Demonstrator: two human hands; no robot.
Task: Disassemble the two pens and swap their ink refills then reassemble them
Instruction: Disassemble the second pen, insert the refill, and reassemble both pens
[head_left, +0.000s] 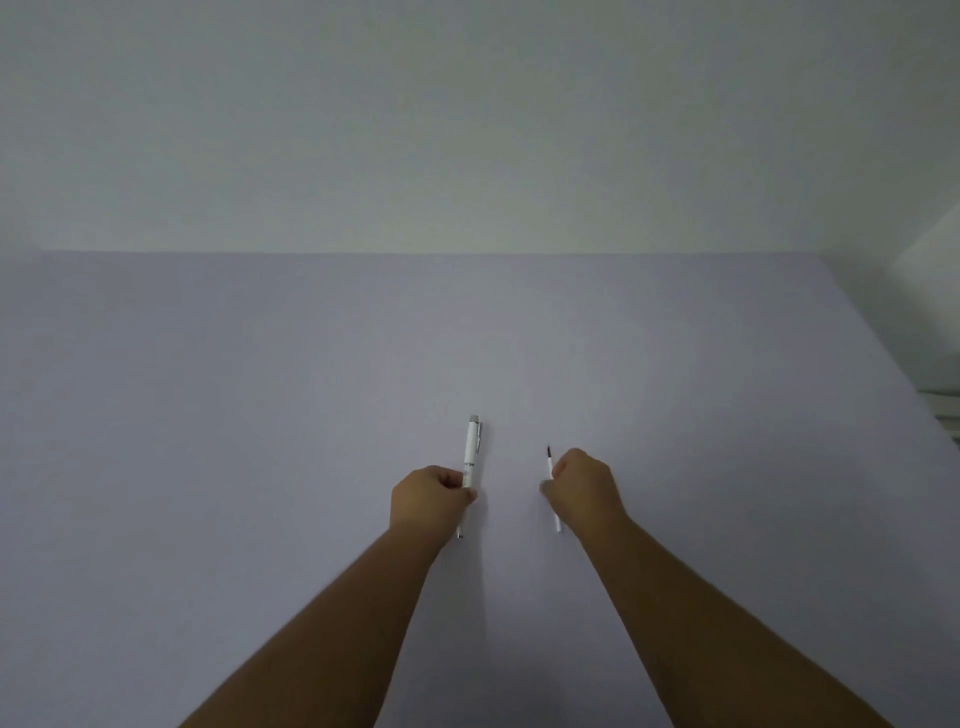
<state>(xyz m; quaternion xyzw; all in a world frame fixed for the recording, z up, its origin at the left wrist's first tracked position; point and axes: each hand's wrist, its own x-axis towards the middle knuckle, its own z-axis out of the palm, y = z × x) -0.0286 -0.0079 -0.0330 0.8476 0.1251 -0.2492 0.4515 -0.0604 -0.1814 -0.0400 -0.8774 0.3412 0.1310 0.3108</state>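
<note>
Two bare forearms reached forward over a pale lilac table (260, 415) that ran back to a plain whitish wall (467, 130). The left hand (428, 499) was closed around the lower part of a white pen (471, 452), fingers and thumb curled about its barrel. The pen stood nearly upright in the view, its button end and metal clip pointing away from the person, and its thin tip showing just below the fist, on the side nearer the person. A narrow metal ring crossed the barrel just above the fingers. To the right of the pen, apart from it and not touching, the right hand (584, 486) was clenched on a thin white ink refill (549, 462). The refill passed through the fist at a slight tilt, its dark end sticking out beyond the knuckles on the far side and its white end emerging below the hand, nearer the person. Whether either the pen or the refill touched the table surface could not be told; both appeared held just above it. A second pen body could not be made out anywhere beside the white pen. At the far right edge of the table, well apart from the pen, a pale blurred object (943, 410) was partly visible.
</note>
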